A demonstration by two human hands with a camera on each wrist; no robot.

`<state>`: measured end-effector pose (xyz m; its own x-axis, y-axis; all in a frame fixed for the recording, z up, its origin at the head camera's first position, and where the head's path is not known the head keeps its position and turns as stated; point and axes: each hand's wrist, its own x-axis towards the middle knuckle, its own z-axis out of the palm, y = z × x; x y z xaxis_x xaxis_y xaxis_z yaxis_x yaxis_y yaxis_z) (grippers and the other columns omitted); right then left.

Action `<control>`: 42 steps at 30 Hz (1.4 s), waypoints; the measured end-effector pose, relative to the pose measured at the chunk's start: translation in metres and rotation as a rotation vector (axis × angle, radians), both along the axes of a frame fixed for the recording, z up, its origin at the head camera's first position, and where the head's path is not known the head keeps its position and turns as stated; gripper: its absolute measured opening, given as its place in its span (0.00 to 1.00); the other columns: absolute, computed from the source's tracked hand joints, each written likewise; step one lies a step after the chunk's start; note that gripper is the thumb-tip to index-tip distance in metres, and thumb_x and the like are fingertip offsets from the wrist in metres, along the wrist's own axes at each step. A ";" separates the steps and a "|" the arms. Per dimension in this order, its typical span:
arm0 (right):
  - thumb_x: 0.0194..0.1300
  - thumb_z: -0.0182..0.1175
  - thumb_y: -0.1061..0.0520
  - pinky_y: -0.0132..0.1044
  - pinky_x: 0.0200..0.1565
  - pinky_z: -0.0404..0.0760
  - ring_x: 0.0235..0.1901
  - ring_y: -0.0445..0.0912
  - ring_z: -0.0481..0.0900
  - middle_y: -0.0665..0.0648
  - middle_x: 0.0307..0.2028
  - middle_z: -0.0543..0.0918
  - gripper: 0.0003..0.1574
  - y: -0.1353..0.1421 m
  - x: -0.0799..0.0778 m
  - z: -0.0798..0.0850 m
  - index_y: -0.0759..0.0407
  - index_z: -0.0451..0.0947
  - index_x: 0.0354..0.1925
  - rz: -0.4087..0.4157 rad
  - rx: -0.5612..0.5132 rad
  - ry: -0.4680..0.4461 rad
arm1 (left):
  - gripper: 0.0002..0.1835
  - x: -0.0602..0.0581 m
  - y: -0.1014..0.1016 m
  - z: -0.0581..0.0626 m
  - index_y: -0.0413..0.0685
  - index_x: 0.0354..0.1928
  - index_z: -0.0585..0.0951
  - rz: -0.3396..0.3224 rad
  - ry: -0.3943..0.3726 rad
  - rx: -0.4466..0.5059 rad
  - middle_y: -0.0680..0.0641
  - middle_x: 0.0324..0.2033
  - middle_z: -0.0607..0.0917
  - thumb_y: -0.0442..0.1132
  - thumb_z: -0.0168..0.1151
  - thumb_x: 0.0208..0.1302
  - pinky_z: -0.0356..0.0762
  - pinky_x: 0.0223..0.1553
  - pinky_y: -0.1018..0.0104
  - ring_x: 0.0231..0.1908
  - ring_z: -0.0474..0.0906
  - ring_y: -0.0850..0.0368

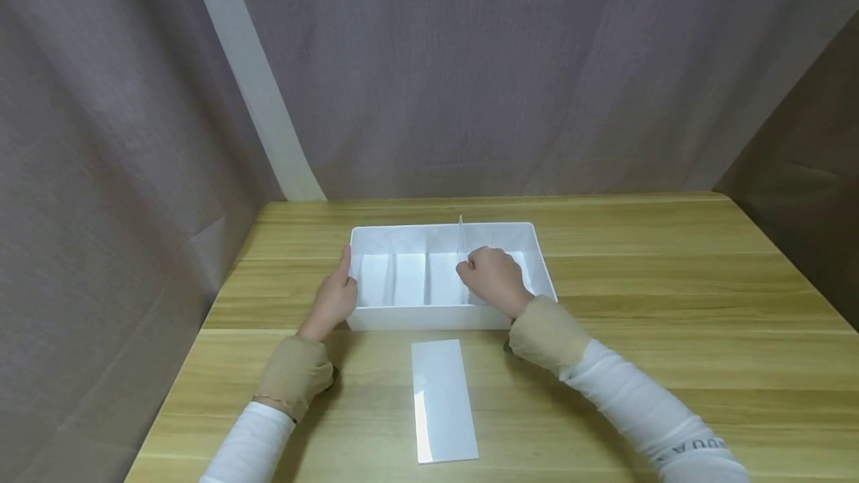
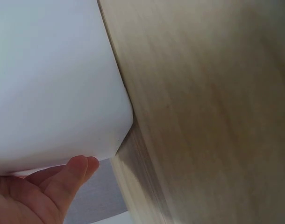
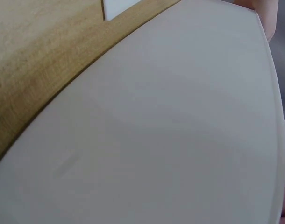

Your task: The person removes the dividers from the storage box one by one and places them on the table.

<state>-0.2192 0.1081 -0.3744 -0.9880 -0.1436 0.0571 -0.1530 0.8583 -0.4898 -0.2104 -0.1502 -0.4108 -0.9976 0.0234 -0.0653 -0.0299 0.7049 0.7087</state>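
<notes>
A white box (image 1: 429, 317) with upright dividers stands on the table. My left hand (image 1: 335, 295) rests against its left end wall, forefinger extended along the outside; in the left wrist view my fingertips (image 2: 79, 163) touch the box wall (image 2: 53, 93). Over the right half of the box, my curled right hand (image 1: 495, 276) pinches a thin white divider (image 1: 461, 233), whose far upper corner sticks up above the back rim. Its lower part is hidden by the hand. In the right wrist view the box's front wall (image 3: 156, 116) fills most of the picture, with finger edges at the right.
A flat white rectangular panel (image 1: 444, 401) lies on the wooden table (image 1: 658, 304) in front of the box, between my forearms. Grey-brown curtain (image 1: 483, 80) hangs behind the table and along its left side.
</notes>
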 end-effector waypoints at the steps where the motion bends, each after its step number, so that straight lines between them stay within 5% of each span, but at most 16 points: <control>1: 0.51 0.44 0.54 0.29 0.12 0.50 0.10 0.40 0.52 0.46 0.06 0.56 0.22 0.000 0.000 0.000 0.51 0.52 0.06 0.000 0.000 0.000 | 0.31 0.000 0.000 0.000 0.47 0.69 0.40 0.001 -0.002 -0.001 0.37 0.64 0.56 0.35 0.33 0.64 0.65 0.53 0.51 0.50 0.68 0.46; 8: 0.50 0.43 0.55 0.28 0.12 0.48 0.10 0.39 0.49 0.46 0.06 0.55 0.21 0.001 -0.002 0.003 0.51 0.50 0.06 0.002 -0.007 -0.010 | 0.32 -0.001 0.001 0.000 0.49 0.69 0.39 0.007 -0.005 -0.022 0.35 0.62 0.59 0.35 0.34 0.64 0.70 0.42 0.56 0.30 0.71 0.47; 15: 0.49 0.43 0.56 0.28 0.12 0.47 0.11 0.39 0.49 0.46 0.06 0.54 0.20 0.000 -0.001 0.007 0.51 0.50 0.06 -0.003 -0.022 -0.012 | 0.32 -0.001 0.001 -0.001 0.46 0.68 0.41 0.005 0.027 -0.047 0.33 0.61 0.61 0.34 0.34 0.63 0.70 0.42 0.54 0.37 0.71 0.46; 24: 0.49 0.43 0.56 0.28 0.12 0.47 0.11 0.39 0.48 0.46 0.07 0.53 0.20 0.001 -0.002 0.015 0.51 0.49 0.07 -0.017 -0.015 -0.003 | 0.31 -0.001 0.000 -0.001 0.47 0.69 0.41 0.006 0.016 -0.049 0.33 0.61 0.61 0.35 0.34 0.63 0.71 0.36 0.57 0.28 0.69 0.49; 32: 0.49 0.43 0.56 0.27 0.12 0.47 0.11 0.39 0.48 0.46 0.07 0.54 0.20 0.003 0.000 0.021 0.51 0.49 0.07 -0.013 -0.030 0.016 | 0.32 -0.001 0.000 -0.002 0.49 0.69 0.40 0.011 0.015 -0.036 0.35 0.62 0.60 0.35 0.34 0.63 0.68 0.48 0.52 0.45 0.70 0.45; 42: 0.48 0.43 0.57 0.28 0.13 0.46 0.12 0.39 0.47 0.47 0.07 0.53 0.20 0.003 0.004 0.032 0.52 0.49 0.07 -0.007 -0.062 0.055 | 0.32 -0.001 -0.001 -0.002 0.49 0.69 0.40 0.012 0.021 -0.036 0.36 0.63 0.59 0.35 0.34 0.63 0.67 0.50 0.51 0.47 0.70 0.45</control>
